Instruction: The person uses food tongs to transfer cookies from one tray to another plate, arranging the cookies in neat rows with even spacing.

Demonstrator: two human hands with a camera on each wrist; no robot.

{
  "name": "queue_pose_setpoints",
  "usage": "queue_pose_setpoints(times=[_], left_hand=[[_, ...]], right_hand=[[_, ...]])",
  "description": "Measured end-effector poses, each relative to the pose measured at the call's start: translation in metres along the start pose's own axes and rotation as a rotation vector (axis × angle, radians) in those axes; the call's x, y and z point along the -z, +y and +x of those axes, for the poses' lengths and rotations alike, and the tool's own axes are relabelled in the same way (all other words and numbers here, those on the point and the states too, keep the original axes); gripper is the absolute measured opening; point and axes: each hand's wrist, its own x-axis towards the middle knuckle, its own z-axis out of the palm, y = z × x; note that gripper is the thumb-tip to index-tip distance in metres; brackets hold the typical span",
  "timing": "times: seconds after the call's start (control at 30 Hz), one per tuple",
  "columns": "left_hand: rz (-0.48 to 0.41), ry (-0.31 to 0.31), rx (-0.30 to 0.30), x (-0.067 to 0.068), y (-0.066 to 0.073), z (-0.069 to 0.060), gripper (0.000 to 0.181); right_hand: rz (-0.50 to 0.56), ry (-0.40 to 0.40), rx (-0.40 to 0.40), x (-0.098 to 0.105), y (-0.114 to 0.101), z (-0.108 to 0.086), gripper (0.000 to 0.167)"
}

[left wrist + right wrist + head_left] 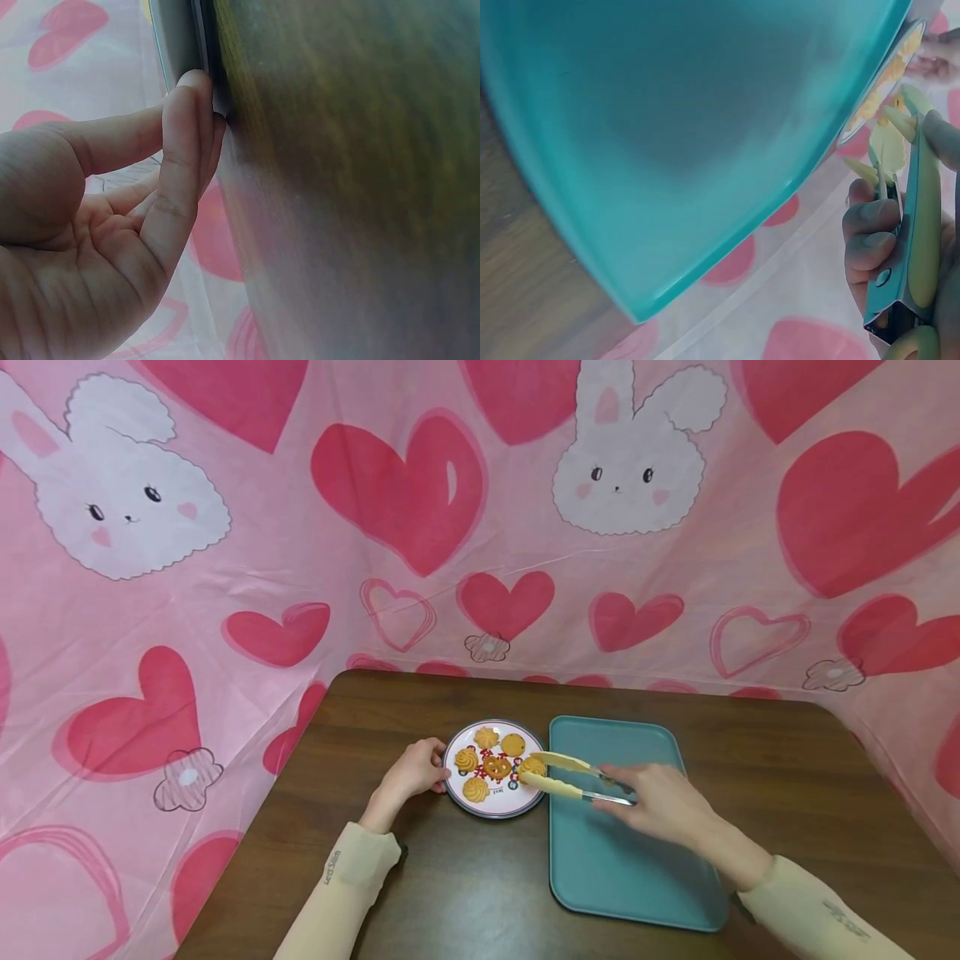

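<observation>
A small round plate [495, 807] with a dark rim carries several golden cookies, among them a pretzel-shaped one [497, 767] near its middle. My left hand [411, 774] pinches the plate's left edge; in the left wrist view, the thumb and fingers [180, 142] meet at that rim. With my right hand [667, 802] I grip metal tongs [558, 787] that have pale yellow tips. Those tips lie on either side of a swirled cookie [532, 767] at the plate's right; whether they squeeze it cannot be told. The right wrist view shows fingers wrapped around the tongs' handle [926, 232].
A teal rectangular tray [622, 860] lies on the brown wooden table [450, 893], just right of the plate and under my right hand. Behind and to the sides hangs a pink cloth [525, 543] printed with hearts and rabbits.
</observation>
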Motion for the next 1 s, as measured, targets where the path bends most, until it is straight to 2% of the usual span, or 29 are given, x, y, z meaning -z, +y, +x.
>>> queue_pose_setpoints(times=[0.23,0.47,0.8,1.0], left_hand=[[-0.004,0.000,0.010,0.001,0.003,-0.001,0.044],[0.004,-0.001,0.017,0.000,0.002,-0.001,0.045],[0.006,-0.004,0.035,0.000,0.003,-0.002,0.046],[0.006,-0.003,0.038,0.001,0.002,-0.001,0.046]], right_hand=[[0.002,-0.043,0.050,-0.003,-0.015,0.009,0.051],[0.018,-0.126,0.058,-0.005,-0.026,0.014,0.050],[0.029,-0.156,0.077,-0.007,-0.032,0.018,0.050],[0.051,-0.218,0.077,-0.001,-0.035,0.025,0.052]])
